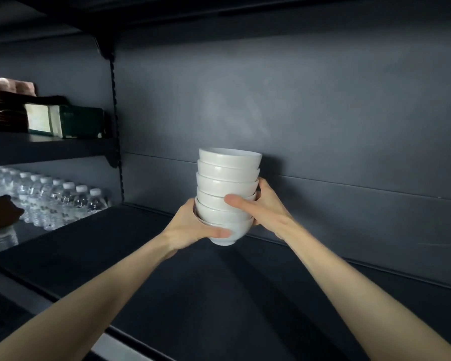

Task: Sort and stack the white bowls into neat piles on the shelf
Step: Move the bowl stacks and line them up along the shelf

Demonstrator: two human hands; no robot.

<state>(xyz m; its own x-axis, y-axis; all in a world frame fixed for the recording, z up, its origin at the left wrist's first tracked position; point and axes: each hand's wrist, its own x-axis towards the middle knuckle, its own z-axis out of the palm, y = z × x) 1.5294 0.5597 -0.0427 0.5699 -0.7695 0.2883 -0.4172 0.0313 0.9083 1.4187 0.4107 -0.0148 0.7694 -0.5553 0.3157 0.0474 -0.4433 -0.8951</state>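
The left hand (193,227) and right hand (258,204) squeezed the stack of white bowls (228,188) between them; the dark shelf (219,295) lay below

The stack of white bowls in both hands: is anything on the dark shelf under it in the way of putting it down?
Nothing visible is. The left hand and right hand hold the stack of bowls above bare dark shelf. The water bottles stand far to the left.
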